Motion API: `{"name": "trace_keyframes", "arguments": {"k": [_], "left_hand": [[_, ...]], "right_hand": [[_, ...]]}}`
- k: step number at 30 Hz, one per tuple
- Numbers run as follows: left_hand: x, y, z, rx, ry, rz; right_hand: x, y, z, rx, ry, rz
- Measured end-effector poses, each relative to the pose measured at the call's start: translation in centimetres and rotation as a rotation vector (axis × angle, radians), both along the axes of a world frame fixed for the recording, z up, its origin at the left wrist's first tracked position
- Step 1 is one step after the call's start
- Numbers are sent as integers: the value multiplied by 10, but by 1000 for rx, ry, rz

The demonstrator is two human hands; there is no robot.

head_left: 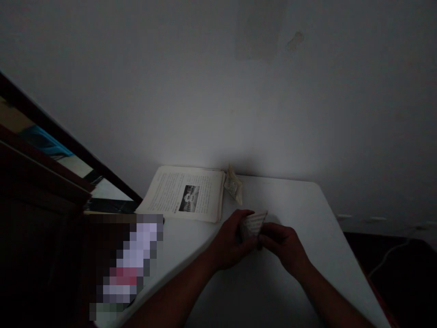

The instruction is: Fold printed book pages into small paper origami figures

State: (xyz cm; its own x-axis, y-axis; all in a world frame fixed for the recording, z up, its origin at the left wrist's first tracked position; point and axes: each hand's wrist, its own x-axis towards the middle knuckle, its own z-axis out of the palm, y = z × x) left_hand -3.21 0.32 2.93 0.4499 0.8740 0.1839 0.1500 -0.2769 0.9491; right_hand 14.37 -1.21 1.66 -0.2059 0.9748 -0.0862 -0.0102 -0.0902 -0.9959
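Over the white table (297, 196), my left hand (232, 243) is closed around a small folded paper (252, 224) with lines of print and a pointed upper right corner. The fingers of my right hand (283, 241) are bent in a pinch at the lower right edge of this same paper. Their tips are dark and partly hidden. Beyond my hands, a second folded paper (233, 186), diamond-like in outline, stands against the right side of a stack of printed pages (164, 191). The top page carries text and a dark picture.
A plain wall (191, 91) rises right behind the table. On the left edge lies a pixelated pale item (136, 250) that I cannot make out. A dark slanted bar (75, 141) and dark furniture stand at the left. A thin cable (389, 253) hangs at the right.
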Motion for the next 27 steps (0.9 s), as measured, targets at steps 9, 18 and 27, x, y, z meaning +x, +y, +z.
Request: {"name": "trace_keyframes", "arguments": {"k": [9,18,27], "left_hand": [[2,-1,2,63,91,-16],[1,-1,-1,76,102,-30],[-2,1,-2,65,73,-31]], "right_hand": [[1,0,-1,23,-48,22],[1,-1,-3,4,-35,16],[1,-1,0,57,-74,-9]]}}
